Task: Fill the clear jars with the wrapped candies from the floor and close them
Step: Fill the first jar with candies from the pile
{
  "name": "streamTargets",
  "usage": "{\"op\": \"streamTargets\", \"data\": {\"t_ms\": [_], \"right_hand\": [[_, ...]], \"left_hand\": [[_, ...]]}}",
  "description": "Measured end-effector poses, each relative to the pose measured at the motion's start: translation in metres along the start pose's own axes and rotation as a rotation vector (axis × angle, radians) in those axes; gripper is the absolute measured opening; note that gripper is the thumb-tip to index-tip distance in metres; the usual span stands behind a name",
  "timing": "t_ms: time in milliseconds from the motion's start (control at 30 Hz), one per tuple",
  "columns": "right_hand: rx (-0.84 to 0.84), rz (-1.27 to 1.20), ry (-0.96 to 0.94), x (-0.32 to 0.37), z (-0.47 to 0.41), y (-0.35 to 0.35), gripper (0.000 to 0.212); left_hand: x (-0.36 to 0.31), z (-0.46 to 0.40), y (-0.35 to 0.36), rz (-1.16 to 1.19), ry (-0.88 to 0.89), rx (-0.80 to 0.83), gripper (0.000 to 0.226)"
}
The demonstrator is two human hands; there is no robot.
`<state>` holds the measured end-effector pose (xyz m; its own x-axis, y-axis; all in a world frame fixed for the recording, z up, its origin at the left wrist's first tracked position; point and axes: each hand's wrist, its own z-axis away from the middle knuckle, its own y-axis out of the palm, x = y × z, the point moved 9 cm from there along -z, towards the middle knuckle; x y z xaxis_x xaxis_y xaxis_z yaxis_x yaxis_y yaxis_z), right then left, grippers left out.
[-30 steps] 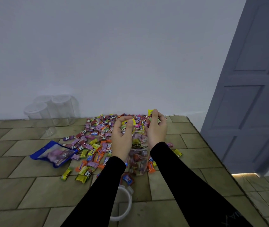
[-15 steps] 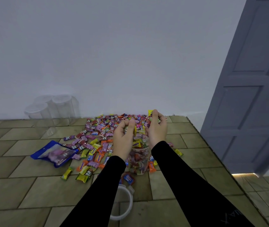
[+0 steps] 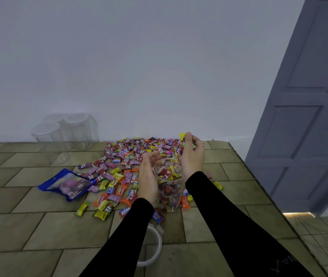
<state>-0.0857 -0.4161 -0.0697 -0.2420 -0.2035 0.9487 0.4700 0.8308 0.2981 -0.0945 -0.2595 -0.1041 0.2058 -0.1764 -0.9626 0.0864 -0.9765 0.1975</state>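
A clear jar [image 3: 170, 194], nearly full of wrapped candies, stands on the tiled floor between my forearms. My left hand [image 3: 148, 176] is beside the jar's left rim, palm turned inward with relaxed fingers and nothing in it. My right hand [image 3: 191, 154] is just past the jar's right rim and grips a few candies, a yellow wrapper [image 3: 182, 135] sticking up from its fingers. A wide pile of wrapped candies [image 3: 127, 162] covers the floor behind and left of the jar. The jar's white-rimmed lid [image 3: 155, 242] lies on the floor under my left forearm.
Three empty clear jars [image 3: 67, 132] stand against the white wall at the back left. A blue candy bag [image 3: 67, 184] lies left of the pile. A grey door [image 3: 307, 120] fills the right side, with a floor edge below it.
My left hand has let its candies drop into the jar and now has nothing in it, beside the rim. The right hand has stayed put, still holding candies.
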Motion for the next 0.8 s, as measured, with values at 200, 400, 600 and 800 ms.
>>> {"op": "streamTargets", "data": {"t_ms": [200, 400, 600, 800], "right_hand": [[0.265, 0.04, -0.003, 0.001, 0.0, 0.021, 0.019], [0.373, 0.306, -0.198, 0.012, 0.007, 0.033, 0.014], [0.387, 0.152, -0.138, 0.012, 0.011, 0.033, 0.01], [0.415, 0.133, -0.191, 0.017, 0.014, 0.034, 0.009]], "left_hand": [[0.031, 0.002, 0.009, 0.116, -0.165, 0.021, 0.081], [0.033, 0.002, 0.009, 0.101, -0.153, 0.012, 0.076], [0.042, -0.001, 0.012, 0.156, -0.196, 0.093, 0.089], [0.062, -0.008, 0.008, 0.175, -0.265, 0.065, 0.095]]}}
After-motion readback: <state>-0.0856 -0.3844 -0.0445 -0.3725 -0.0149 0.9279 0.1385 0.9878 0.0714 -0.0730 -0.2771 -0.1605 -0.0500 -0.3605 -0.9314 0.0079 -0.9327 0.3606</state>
